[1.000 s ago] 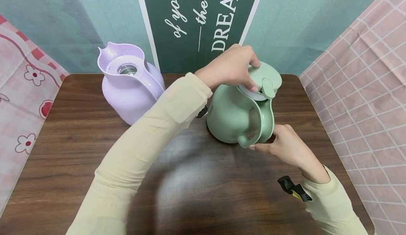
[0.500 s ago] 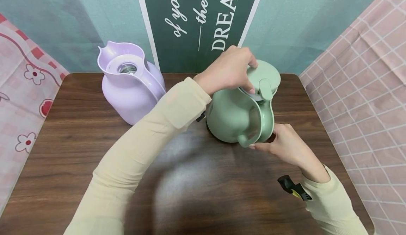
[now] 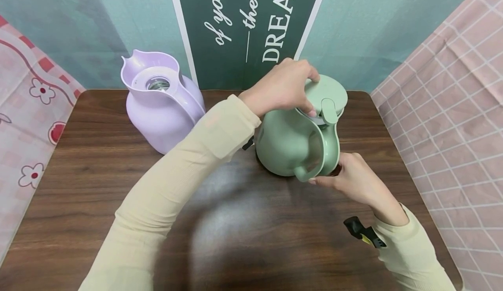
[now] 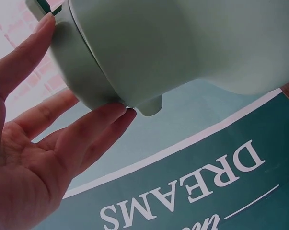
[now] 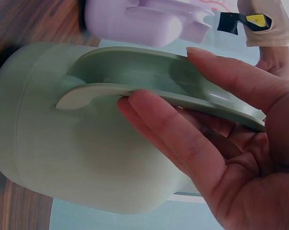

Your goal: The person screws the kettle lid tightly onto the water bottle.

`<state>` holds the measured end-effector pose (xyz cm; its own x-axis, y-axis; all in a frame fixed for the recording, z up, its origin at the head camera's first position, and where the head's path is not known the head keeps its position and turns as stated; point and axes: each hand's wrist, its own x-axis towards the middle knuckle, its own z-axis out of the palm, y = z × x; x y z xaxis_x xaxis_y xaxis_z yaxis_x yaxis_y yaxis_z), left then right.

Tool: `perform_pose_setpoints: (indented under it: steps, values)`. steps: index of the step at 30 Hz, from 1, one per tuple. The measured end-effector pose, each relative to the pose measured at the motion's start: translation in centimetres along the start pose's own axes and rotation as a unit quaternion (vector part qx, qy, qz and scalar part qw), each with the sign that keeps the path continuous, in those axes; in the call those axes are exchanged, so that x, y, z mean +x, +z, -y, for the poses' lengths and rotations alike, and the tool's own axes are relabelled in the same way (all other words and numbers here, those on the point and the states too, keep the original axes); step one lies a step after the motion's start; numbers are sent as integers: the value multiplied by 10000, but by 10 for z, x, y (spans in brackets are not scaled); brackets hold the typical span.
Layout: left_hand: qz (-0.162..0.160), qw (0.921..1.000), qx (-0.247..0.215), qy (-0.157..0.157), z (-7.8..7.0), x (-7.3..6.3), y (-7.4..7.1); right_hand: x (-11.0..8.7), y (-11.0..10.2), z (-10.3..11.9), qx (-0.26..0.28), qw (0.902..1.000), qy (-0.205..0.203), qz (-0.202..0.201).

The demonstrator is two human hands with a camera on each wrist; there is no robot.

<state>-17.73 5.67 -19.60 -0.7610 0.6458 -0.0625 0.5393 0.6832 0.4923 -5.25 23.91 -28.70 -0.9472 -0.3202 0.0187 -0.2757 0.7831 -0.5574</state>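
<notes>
A green vacuum jug (image 3: 280, 145) stands upright on the wooden table. On its mouth sits a round green lid (image 3: 328, 91) with a small oval tab, close to level. My left hand (image 3: 280, 86) holds the lid by its rim, thumb on the near side and fingers on the far side. In the left wrist view, a thin seam runs between the lid (image 4: 72, 62) and the jug's neck, and a spout tip shows below. Low at the jug's handle is my right hand (image 3: 355, 179); its thumb and fingers grip either side of the handle (image 5: 103, 89).
A lilac jug (image 3: 157, 118) without a lid stands to the left, its round mouth uncovered and part of its handle hidden behind my left sleeve (image 3: 188, 164). A teal cloth with lettering hangs behind, with a pink checked cloth (image 3: 463, 121) on the right.
The lid was tilted with its pale inner ring showing; it now sits lower and flatter on the jug, shifted slightly left with my left hand. My right hand has stayed put.
</notes>
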Motion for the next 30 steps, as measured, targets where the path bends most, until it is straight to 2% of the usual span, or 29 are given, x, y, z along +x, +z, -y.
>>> perform_pose_setpoints:
  steps: [8,18,30]
  values:
    - [-93,9999,-145,17,3,-1,2,-1,0,0,-17,10000,24,-28]
    - [-192,9994,-272,43,7,0,0,-1,1,-1,-48,9998,-138,-135]
    - [-74,9998,-35,193,8,1,2,-1,1,-1,-54,9999,-92,-89]
